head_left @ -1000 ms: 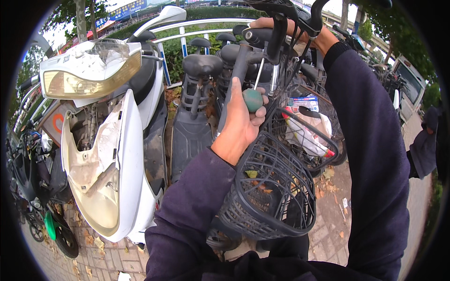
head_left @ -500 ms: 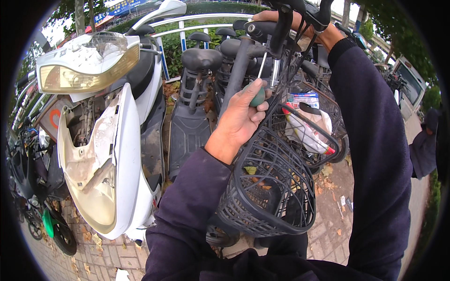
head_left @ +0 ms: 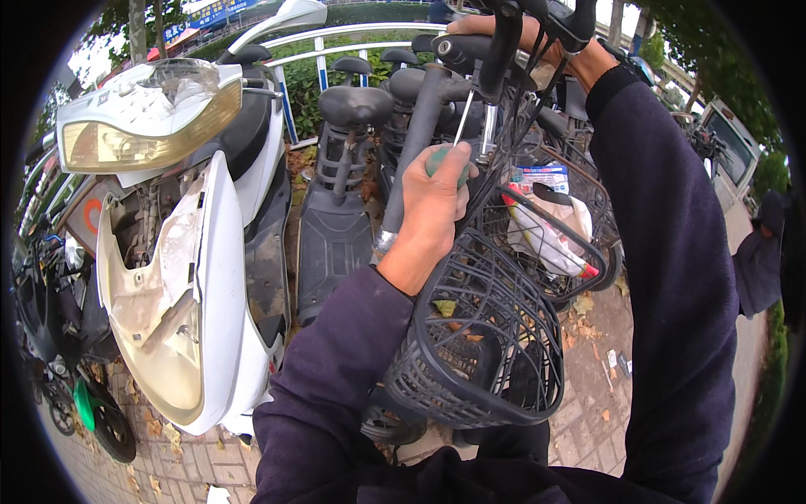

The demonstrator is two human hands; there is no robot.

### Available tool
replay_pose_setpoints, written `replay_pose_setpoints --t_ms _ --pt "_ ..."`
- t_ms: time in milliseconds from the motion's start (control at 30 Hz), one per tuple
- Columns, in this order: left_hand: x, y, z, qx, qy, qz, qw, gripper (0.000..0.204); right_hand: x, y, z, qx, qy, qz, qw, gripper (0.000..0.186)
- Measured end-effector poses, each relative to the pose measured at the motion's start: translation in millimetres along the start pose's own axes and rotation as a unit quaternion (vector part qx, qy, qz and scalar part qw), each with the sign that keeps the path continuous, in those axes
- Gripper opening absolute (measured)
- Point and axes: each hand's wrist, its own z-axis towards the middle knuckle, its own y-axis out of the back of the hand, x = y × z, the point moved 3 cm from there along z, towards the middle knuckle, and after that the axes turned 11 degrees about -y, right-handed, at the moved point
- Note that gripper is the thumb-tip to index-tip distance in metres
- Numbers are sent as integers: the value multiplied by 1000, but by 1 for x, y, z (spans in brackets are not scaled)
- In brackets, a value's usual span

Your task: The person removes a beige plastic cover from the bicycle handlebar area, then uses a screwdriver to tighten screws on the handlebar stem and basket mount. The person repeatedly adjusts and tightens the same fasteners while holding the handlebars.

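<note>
My left hand (head_left: 430,202) is closed round the green rounded handle of a screwdriver (head_left: 445,162). Its thin metal shaft points up, and the tip lies under a black handlebar part (head_left: 457,52) with a round lock-like end; whether it sits in a screw is hidden. At the top, my right hand (head_left: 529,35) curls over this part from behind, the thumb side partly covered by the black handlebar and cables (head_left: 525,113). Just below my left hand hangs the bike's black plastic basket (head_left: 487,403), with a few dry leaves in it.
To the left stands a white scooter (head_left: 227,311) with a broken front panel. Behind are black bike seats (head_left: 357,105) and a white railing (head_left: 361,38). On the right, a wire basket (head_left: 600,244) holds a white and red bag (head_left: 546,227). A person's dark sleeve (head_left: 760,260) shows far right.
My left hand has turned at the wrist, rolling the screwdriver handle, which now shows more on the thumb's left side. My right hand keeps its place on the handlebar part.
</note>
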Motion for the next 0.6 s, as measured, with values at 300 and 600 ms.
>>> replay_pose_setpoints --t_ms 300,600 --pt "-6 -3 -3 -83 -204 386 896 40 -6 3 8 3 16 -45 999 31" --pt "-9 6 1 -48 117 -227 966 34 -19 12 25 6 17 -58 998 30"
